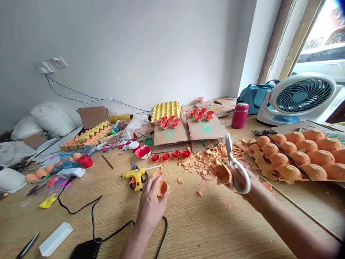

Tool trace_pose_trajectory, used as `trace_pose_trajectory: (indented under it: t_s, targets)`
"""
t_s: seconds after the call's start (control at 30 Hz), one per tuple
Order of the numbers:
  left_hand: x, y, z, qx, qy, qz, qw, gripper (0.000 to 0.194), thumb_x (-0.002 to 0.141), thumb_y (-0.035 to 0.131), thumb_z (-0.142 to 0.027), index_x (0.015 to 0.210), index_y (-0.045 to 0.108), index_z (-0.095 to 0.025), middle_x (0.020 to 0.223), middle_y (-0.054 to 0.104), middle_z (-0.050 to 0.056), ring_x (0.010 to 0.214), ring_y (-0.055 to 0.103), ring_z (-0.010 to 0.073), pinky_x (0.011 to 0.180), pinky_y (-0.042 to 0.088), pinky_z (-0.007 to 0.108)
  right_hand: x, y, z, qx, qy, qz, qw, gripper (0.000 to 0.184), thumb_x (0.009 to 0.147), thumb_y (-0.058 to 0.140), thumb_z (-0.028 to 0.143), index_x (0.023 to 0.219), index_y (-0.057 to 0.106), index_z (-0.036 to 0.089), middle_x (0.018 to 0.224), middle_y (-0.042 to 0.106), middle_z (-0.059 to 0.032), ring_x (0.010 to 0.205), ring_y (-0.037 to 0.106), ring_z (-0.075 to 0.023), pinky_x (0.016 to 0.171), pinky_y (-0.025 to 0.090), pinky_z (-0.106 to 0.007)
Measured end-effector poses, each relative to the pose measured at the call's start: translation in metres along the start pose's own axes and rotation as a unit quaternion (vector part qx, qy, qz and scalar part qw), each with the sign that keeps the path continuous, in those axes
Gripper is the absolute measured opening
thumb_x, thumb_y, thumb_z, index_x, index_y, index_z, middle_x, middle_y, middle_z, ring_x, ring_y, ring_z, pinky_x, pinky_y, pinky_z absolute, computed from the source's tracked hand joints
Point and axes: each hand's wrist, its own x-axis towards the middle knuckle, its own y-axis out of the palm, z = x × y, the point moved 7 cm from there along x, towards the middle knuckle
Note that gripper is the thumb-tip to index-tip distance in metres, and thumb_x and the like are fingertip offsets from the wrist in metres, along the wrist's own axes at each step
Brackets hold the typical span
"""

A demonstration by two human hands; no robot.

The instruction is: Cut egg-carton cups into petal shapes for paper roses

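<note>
Pinching cup (162, 189) in left hand (151, 198)
Gripping scissors (229, 145) and cut piece (220, 173) in right hand (252, 183); likely trimming, calls for care

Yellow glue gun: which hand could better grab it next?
Left, probably: the left hand, holding an orange cardboard cup, is nearer the glue gun; the right hand holds white-handled scissors.

The glue gun (137, 178) is showing yellow, with the small roses (176, 154) behind it glowing red. The far cardboard sheets (206, 130) are wearing green sketched lines on brown. On the right, the egg tray (299, 148) is showing orange, the bottle (239, 116) magenta, and the fan (300, 97) white around dark teal blades.
</note>
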Motion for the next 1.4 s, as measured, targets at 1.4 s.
trace_pose_trajectory:
  t_s: [1.4]
  targets:
    - [-0.046, 0.077, -0.066, -0.542, -0.158, 0.200, 0.801, 0.044, 0.089, 0.065, -0.039, 0.126, 0.053, -0.018, 0.106, 0.069, 0.010, 0.089, 0.066, 0.0191, 0.077, 0.054, 0.029, -0.029, 0.065, -0.018, 0.043, 0.022, 0.160, 0.986, 0.042, 0.073, 0.074, 0.056, 0.091, 0.058, 0.021, 0.076, 0.059, 0.0012, 0.064, 0.055, -0.0150, 0.058, 0.047, -0.027]
